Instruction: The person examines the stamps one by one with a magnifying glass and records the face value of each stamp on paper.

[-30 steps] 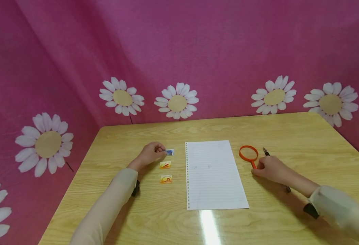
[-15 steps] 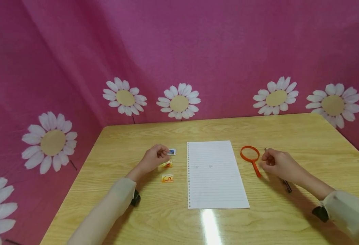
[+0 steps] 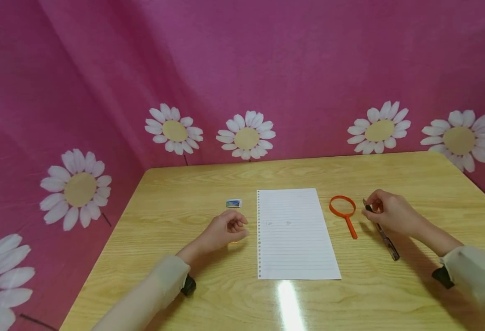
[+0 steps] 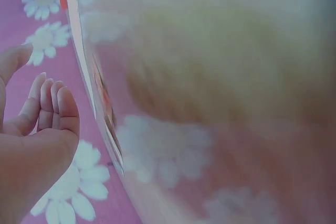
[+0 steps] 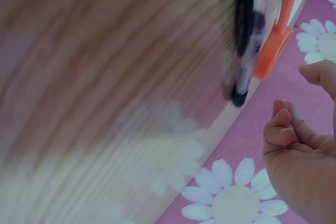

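My left hand (image 3: 226, 230) hovers over the left part of the table, its thumb apart from loosely bent fingers with nothing between them. Beyond it lies a small blue stamp (image 3: 233, 203) with a white border. The yellow stamps are almost wholly hidden beneath the hand in the head view. On the right, my right hand (image 3: 395, 214) is above a pen (image 3: 387, 241) that lies on the table. In the right wrist view, the bent fingers and thumb stand clear of the pen (image 5: 249, 51) and hold nothing. Beside it rests an orange-red magnifying glass (image 3: 351, 227).
A lined sheet of paper (image 3: 298, 253) with punched holes and faint handwritten numbers lies between the hands. The wooden table (image 3: 184, 184) backs onto a pink curtain (image 3: 300, 82) printed with white daisies. Glare shines near the front.
My left hand has left the blue stamp and come nearer, now over the yellow stamps. My right hand has let go of the magnifying glass handle and moved right, over the pen.
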